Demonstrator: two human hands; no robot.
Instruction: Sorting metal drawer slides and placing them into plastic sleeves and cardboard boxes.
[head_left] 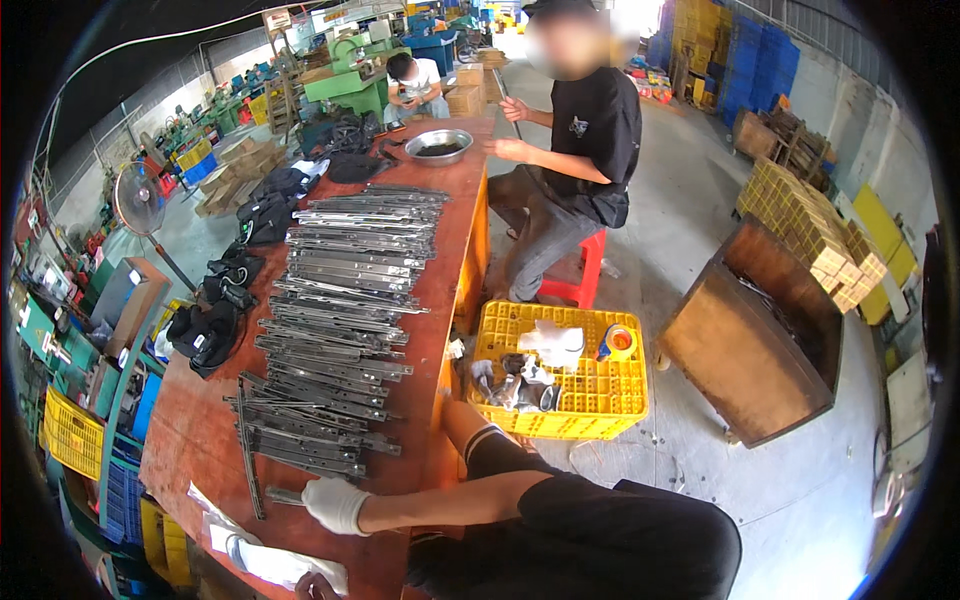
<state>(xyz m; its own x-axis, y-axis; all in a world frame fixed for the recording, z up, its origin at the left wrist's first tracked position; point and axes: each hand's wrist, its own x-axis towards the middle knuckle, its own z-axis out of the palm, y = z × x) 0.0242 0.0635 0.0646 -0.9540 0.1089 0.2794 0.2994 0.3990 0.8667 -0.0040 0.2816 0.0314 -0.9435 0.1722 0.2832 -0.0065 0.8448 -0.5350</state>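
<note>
My right hand [337,505], in a white knitted glove, rests low over the red table [185,425] with its fingers closed around the end of a short grey metal rail [286,496]. Only part of my bare left hand [316,588] shows at the lower edge, beside a white cloth-like bundle [285,562]; its fingers are mostly cut off. Beyond my right hand, many slim metal rails [345,305] with holes lie side by side in a long row. One separate rail [248,450] lies crosswise at the row's near left end.
A person in black sits across the table's far right corner, holding a rail near a metal bowl [438,146]. A yellow crate [560,415] with rags and tape stands right of the table. Black bags [265,215] line its left edge; a wooden cart [740,350] stands further right.
</note>
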